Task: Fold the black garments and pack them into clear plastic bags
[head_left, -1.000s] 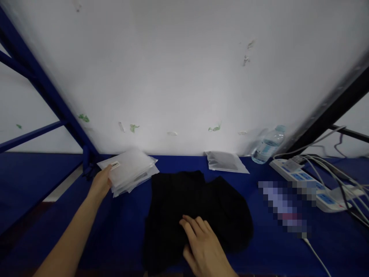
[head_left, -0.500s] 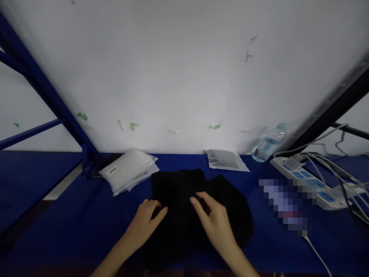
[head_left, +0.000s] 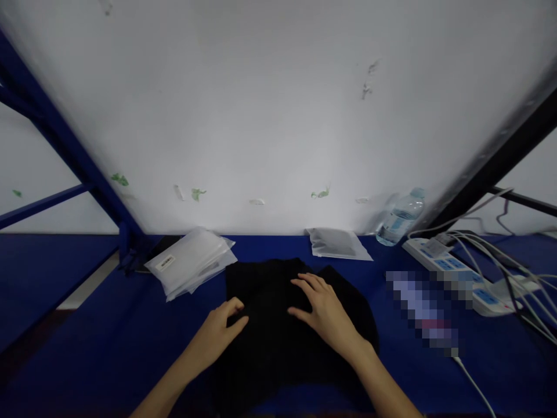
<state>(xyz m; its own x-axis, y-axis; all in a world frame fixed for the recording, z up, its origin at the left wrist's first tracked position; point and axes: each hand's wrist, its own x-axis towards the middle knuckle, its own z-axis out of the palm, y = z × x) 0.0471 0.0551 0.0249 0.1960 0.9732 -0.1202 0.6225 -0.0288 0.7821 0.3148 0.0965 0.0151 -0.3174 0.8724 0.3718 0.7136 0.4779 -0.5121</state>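
Head view: lying flat under both hands, black garment point(head_left: 278, 325); left hand point(head_left: 220, 334) fingers curled together, right hand point(head_left: 324, 313) fingers spreading apart.

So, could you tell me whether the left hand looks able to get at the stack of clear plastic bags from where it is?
Probably yes. The left hand rests on the black garment, and the stack of clear plastic bags lies just beyond it to the left on the blue table, with nothing between them.
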